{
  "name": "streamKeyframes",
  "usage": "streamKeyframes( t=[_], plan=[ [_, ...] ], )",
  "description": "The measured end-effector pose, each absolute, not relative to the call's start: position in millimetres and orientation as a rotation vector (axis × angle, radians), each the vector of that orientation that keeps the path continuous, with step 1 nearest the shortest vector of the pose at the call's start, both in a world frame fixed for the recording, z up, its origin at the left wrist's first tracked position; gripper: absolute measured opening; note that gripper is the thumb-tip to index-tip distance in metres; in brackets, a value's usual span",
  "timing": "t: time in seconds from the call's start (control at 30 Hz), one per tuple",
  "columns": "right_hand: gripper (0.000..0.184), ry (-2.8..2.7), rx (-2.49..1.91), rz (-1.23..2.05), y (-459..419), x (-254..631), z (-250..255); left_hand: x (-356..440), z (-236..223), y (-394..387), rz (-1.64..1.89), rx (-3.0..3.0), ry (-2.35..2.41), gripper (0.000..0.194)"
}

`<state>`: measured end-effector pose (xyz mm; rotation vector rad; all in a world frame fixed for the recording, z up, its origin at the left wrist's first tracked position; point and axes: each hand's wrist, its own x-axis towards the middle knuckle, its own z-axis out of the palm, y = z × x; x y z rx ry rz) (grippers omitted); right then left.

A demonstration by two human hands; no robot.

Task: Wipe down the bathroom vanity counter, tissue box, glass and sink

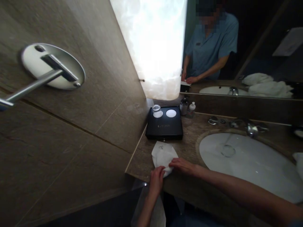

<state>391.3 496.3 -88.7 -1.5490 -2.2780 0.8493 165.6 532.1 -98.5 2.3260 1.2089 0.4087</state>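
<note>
Folded white cloth (163,156) with a small dark mark, right in front of the black tray (164,126), lying on the stone countertop (142,160). Left hand (156,181) closed around the cloth's near tip, pinching it! Right hand (182,166) out flat, fingers together and extended, laid on the cloth's right side, no pinch there. Both hands on the same cloth, close together but not pressed palm to palm!

On the tray, a glass tumbler (156,109) on one white disc (157,114), a second white disc (170,113) just beside it. Behind the tray, a pump bottle (184,106) and a small white-capped bottle (191,110). Right of the tray, a white washbasin (243,164) with a chrome faucet (252,130) behind it. Left of the tray, a stone wall (71,142) carrying a chrome bracket (52,66). Above the tray, a glowing panel (153,41) and, beside that, a mirror (258,37) showing a blue short-sleeved shirt (210,47) and white towels (267,88).
</note>
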Motion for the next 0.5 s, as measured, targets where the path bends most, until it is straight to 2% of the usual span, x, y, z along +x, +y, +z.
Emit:
streamKeyframes(
  t=[0.07,0.17,0.27,0.33,0.43,0.5],
  plan=[
    [0.020,-2.260,-1.596,0.965,518,391,-82,171,-95,531,0.472,2.497,1.294,0.027],
    [0.011,-2.243,-1.668,0.993,533,383,-83,180,-95,532,0.571,2.764,1.130,0.031],
    [0.028,-2.178,-1.786,0.794,515,363,-93,186,-85,557,0.339,2.513,0.976,0.036],
    [0.036,-2.201,-1.780,0.568,500,350,-99,189,-77,580,0.121,2.308,0.915,0.031],
    [0.032,-2.217,-1.768,0.533,503,350,-97,186,-81,602,0.020,2.245,0.897,0.027],
    [0.022,-2.157,-1.796,0.687,525,364,-90,180,-94,608,0.219,2.373,0.872,0.031]
  ],
)
